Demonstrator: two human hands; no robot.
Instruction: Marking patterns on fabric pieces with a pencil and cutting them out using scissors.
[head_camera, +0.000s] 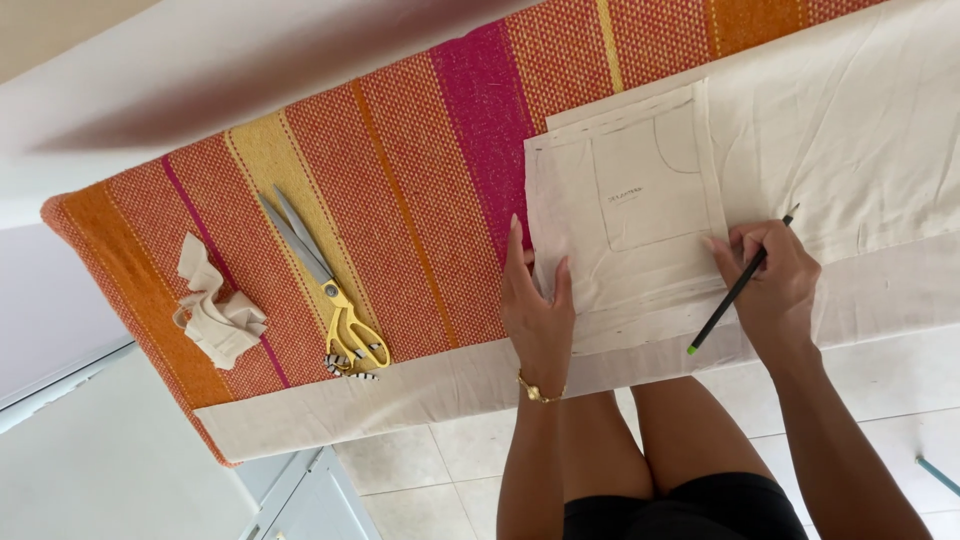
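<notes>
The left hand (537, 305) lies flat, fingers spread and pressed down on the left edge of a cream pattern piece (625, 215), pinning it to the wide sheet of cream fabric (850, 130) beneath. The right hand (775, 280) pinches a dark pencil (738, 285) with a green end between closed fingers, its tip at the right edge of the pattern piece (whether the tip touches the cloth is too fine to tell). The pattern piece sits near the front edge of the tabletop, toward its right half, on cream fabric that hangs over that edge. The table wears a striped cloth (400, 190) of orange, pink and yellow. Toward the left end lie yellow-handled scissors (325, 285), blades closed, and beside them a crumpled scrap of cream fabric (215, 315), near the left front corner.
</notes>
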